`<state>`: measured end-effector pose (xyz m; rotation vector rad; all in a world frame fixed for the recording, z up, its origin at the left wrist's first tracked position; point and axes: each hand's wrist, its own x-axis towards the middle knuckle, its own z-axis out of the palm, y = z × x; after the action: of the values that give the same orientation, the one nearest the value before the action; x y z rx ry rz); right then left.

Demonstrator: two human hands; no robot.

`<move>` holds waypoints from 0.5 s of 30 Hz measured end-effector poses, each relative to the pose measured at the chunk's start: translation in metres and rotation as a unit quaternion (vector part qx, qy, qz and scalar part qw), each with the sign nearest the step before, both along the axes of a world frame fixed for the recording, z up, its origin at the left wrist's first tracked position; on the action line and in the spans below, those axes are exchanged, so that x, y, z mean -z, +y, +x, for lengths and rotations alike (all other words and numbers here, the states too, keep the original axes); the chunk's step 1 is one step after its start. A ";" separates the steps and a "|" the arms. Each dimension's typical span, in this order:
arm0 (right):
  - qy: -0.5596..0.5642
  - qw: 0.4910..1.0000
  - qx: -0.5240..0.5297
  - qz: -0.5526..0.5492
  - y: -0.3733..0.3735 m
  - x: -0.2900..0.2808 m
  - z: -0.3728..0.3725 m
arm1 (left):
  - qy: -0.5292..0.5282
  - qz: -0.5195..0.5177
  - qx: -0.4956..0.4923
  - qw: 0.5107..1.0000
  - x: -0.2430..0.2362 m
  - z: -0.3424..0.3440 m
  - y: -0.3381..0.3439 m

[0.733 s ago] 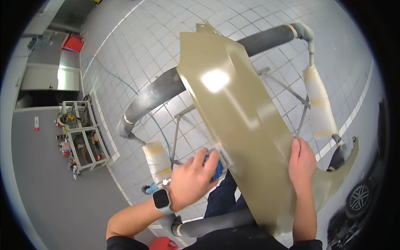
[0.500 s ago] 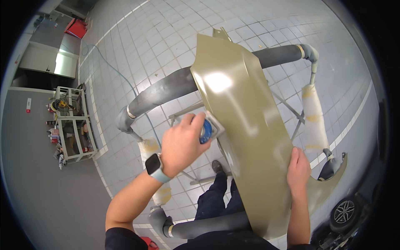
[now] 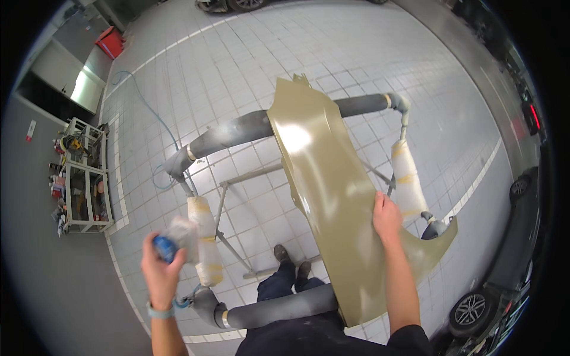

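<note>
At eight o'clock, left hand (image 3: pixel 158 272): we grasped a blue-topped tool (image 3: pixel 167 249), well apart from the olive panel (image 3: pixel 335 204); blur hid its pale underside.
Tool handling: we judged it light and compact, best palmed round the blue top.
Right hand (image 3: pixel 387 218): at four o'clock, we gripped the panel's edge, thumb uppermost, fingers out of sight.
Olive panel: it lay across the padded stand (image 3: pixel 237 129), twelve to five o'clock; probably thin, stiff, slippery and easily scuffed, best held by its edges. Its underside was hidden from us.
Tool rack (image 3: pixel 89 226): at nine o'clock, contents too small to name.
Dark car (image 3: pixel 499 237): around four o'clock, partly lost in the rim's shadow.
</note>
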<state>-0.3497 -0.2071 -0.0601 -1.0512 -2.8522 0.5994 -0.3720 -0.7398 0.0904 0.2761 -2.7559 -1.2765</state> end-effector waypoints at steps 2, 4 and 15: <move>-0.001 1.000 -0.001 0.016 0.003 0.006 -0.002 | 0.064 -0.071 -0.070 0.993 -0.019 0.057 -0.041; 0.048 0.999 -0.006 0.014 0.007 0.012 -0.005 | 0.088 -0.044 -0.159 0.982 -0.029 0.109 -0.077; 0.279 0.951 -0.083 -0.102 -0.179 -0.010 0.184 | 0.209 0.159 -0.348 0.900 0.016 0.255 -0.227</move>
<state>-0.1653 -0.3858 -0.0502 -0.5361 -2.4204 1.0315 -0.1172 -0.9670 0.0739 0.8116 -1.8156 -1.3470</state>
